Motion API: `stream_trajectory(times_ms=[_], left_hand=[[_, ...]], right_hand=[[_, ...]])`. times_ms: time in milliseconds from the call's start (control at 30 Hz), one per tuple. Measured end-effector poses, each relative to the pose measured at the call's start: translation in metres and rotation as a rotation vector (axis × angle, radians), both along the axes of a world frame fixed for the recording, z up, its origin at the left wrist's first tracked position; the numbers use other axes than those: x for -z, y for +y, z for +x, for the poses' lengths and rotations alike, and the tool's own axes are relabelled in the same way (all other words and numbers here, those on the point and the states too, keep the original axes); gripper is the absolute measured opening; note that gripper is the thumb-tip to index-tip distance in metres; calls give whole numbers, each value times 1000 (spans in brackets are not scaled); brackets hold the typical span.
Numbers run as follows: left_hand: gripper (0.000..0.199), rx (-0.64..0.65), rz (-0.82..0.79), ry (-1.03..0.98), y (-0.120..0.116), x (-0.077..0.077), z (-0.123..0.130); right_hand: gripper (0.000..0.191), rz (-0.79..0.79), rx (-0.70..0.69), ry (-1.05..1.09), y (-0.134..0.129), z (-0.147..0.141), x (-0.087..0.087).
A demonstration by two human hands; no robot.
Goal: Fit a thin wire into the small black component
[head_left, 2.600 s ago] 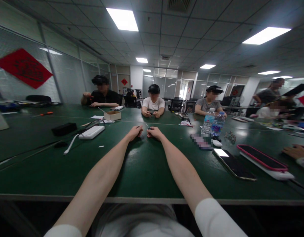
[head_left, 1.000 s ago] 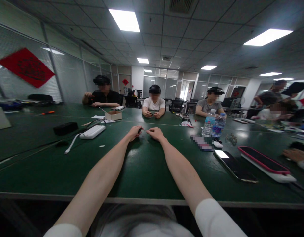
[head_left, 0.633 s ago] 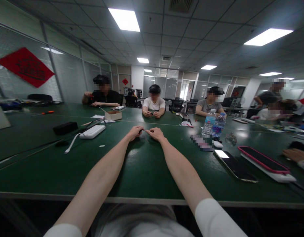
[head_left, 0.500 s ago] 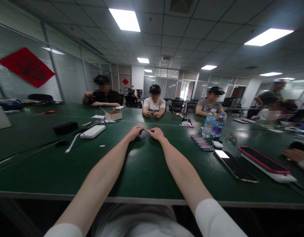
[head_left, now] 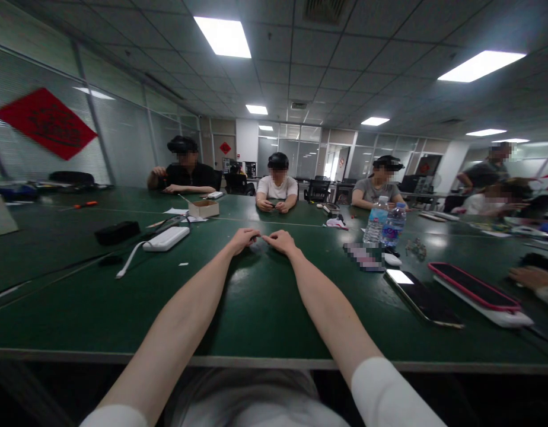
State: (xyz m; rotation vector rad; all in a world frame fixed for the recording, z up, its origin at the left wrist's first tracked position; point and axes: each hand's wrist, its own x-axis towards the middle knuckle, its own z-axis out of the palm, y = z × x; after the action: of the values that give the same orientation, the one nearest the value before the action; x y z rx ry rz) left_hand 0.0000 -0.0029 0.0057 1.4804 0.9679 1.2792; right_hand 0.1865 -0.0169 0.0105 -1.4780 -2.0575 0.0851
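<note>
Both my arms reach forward over the green table (head_left: 256, 320). My left hand (head_left: 242, 240) is closed, its fingers curled, and a small dark bit shows at its fingertips, too small to name. Close beside it, my right hand (head_left: 281, 242) is also closed, with a thumb or finger pointing toward the left fingertips. Whatever the right fingers hold, if anything, is hidden. A white power strip (head_left: 167, 238) lies to the left of my hands, and a small white scrap (head_left: 184, 264) is nearer to me.
At right are two water bottles (head_left: 375, 220), a phone (head_left: 423, 296) and a red-edged phone (head_left: 474, 286) on a white block. At left lie a black box (head_left: 117, 232) and an open carton (head_left: 203, 208). Several people sit around the table; another person's hand (head_left: 529, 277) rests far right.
My hands stay in nearly the same place and pose. The whole view has shifted very slightly.
</note>
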Motion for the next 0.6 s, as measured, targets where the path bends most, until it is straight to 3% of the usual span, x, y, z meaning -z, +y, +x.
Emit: stream_trajectory(times_ms=[600], left_hand=[[21,-20,12,17,0,1,-1]], right_hand=[[48,-10,-24,-1,-1,0,-2]])
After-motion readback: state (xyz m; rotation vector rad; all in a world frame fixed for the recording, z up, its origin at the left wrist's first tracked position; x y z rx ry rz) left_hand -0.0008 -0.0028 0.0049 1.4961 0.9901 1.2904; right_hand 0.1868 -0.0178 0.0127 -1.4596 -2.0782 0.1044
